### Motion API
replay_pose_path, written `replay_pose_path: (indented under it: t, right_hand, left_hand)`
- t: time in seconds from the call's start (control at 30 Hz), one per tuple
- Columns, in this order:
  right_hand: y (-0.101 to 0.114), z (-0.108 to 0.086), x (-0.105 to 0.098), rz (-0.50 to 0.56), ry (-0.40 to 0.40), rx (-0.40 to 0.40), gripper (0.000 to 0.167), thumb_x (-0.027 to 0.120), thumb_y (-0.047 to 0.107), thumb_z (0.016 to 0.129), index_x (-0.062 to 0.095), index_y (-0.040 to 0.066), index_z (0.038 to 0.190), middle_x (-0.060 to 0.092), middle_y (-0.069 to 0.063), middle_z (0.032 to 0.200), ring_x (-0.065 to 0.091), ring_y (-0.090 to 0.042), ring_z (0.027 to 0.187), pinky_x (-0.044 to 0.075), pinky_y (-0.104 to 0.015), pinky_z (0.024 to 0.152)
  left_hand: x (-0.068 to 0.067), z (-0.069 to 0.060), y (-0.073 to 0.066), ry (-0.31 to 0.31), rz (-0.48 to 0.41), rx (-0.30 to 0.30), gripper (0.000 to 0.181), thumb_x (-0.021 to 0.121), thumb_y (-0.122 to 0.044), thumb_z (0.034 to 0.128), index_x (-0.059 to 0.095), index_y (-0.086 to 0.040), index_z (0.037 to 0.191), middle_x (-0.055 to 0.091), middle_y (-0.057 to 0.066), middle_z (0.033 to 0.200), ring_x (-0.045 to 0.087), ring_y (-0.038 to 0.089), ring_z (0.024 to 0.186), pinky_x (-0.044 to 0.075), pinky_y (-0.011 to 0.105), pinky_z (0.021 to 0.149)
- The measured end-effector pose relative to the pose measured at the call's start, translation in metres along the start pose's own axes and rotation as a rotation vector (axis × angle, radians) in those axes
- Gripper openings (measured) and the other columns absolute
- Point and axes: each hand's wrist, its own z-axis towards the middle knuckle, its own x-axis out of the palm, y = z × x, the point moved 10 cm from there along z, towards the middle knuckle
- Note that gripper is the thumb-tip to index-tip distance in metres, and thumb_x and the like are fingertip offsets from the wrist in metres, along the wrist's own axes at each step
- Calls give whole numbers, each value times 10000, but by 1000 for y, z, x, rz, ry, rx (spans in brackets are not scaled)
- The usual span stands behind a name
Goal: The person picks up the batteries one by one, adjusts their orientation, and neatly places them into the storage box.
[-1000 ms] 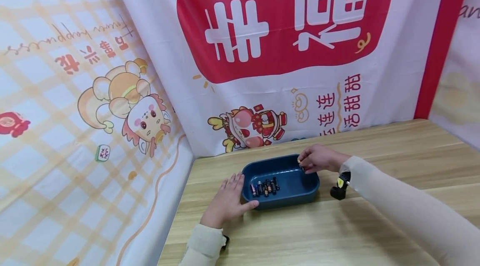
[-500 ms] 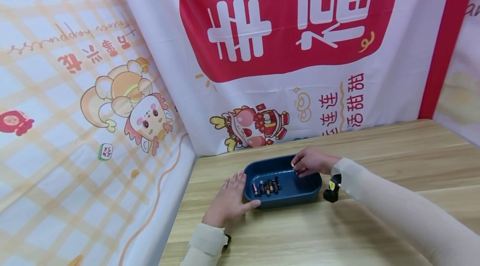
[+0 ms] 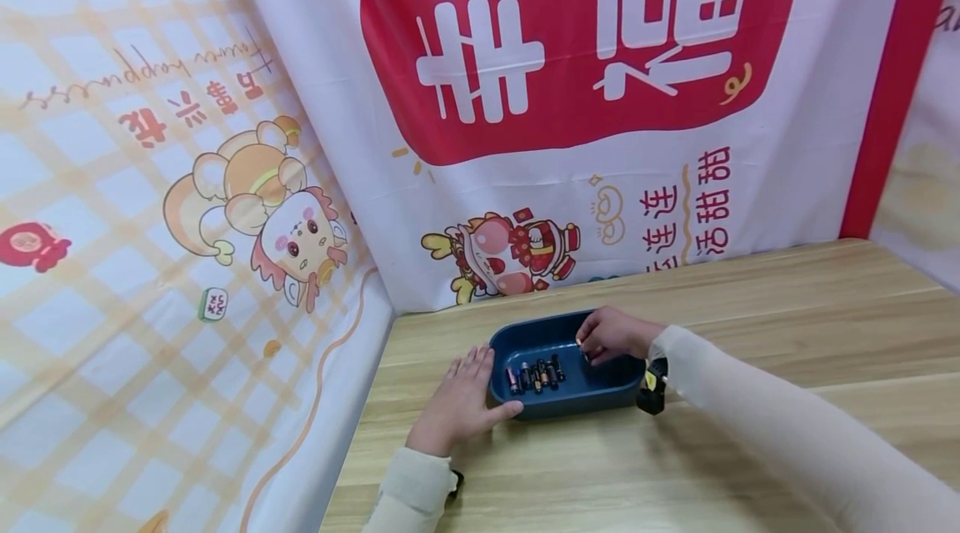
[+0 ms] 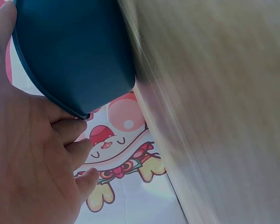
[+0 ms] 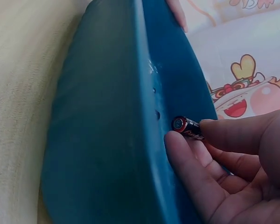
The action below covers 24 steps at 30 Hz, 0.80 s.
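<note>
A dark blue oblong box (image 3: pixel 577 408) stands on the wooden table, and several small batteries (image 3: pixel 543 374) lie side by side in its left half. Against the box's left end rests my left hand (image 3: pixel 457 408), fingers stretched along the outside and thumb at the front corner. My right hand (image 3: pixel 615 333) is over the right part of the box. In the right wrist view it pinches a black battery (image 5: pixel 186 127) with a red-ringed end between thumb and fingers. The near wall of the box hides most of the inside there.
Behind the box hangs a white cloth (image 3: pixel 360 208) with red print and cartoon figures. Another printed cloth (image 3: pixel 112 333) closes off the left side. The wooden tabletop (image 3: pixel 787 324) extends right and toward the front.
My right hand has moved left and slightly down inside the box with the battery between its fingers. The left hand stays at the box's left end. The view has shifted slightly.
</note>
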Motion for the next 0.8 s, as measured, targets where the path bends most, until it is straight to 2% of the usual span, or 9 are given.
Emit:
replay_pose_path:
  t: [0.27,0.8]
  right_hand:
    - [-10,4,9,-17,6,30,182,598,-69,908,620,-96,1087,636,-147,907,631,-235,764,584,-388,712]
    - [-14,9,27,-89,9,36,121,615,-73,884,647,-75,1001,620,-134,896,629,-235,750,584,-360,673]
  left_hand:
    - [1,-1,0,1,-11,-2,1051,397,-800,842,173,-65,1559,160,77,1606,110,272,1469,130,495,1160]
    - [3,-1,1,-4,-7,-4,1044,405,-798,842,167,-79,1562,151,61,1609,99,256,1471,124,487,1162]
